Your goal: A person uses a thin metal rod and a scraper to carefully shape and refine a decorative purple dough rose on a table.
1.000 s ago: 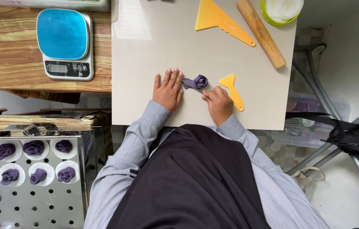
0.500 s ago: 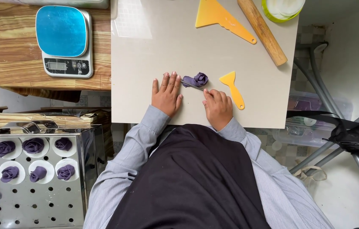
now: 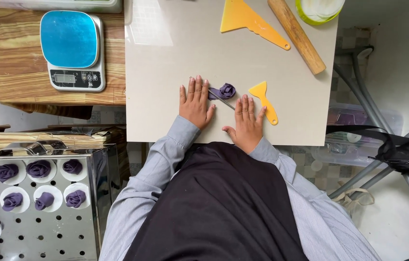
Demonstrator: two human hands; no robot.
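While both hands lie flat on the pale counter [image 3: 165, 72], nothing is gripped in either of them. Far left, below the counter's level, a perforated metal tray [image 3: 44, 237] carries purple dough roses [image 3: 40, 169] on white paper rounds. Beyond it a kitchen scale [image 3: 72, 50] with a blue top sits on a wooden board [image 3: 15, 72] that meets the counter's left edge.

On the counter, toward its near edge, the left hand [image 3: 195, 102] rests palm down, fingers spread and open, its fingertips just beside a small purple dough rose [image 3: 224, 91]. A thin strip runs from the rose toward the right hand; whether it is dough or a tool I cannot tell. The right hand [image 3: 247, 122] is also flat and open, fingers slightly apart, close to the rose but not touching it.

The rose looks soft, light and easily crushed, its rolled petals likely to smear or unwind under pressure. I would judge it best lifted from the base with gentle fingertips at either side, never pinched at the top.

Just right of the right hand lies a small yellow scraper [image 3: 264, 99]. At the far edge sit a larger yellow scraper [image 3: 248, 20], a wooden rolling pin [image 3: 297, 35], and, in the far right corner, a green-rimmed tub [image 3: 321, 8].
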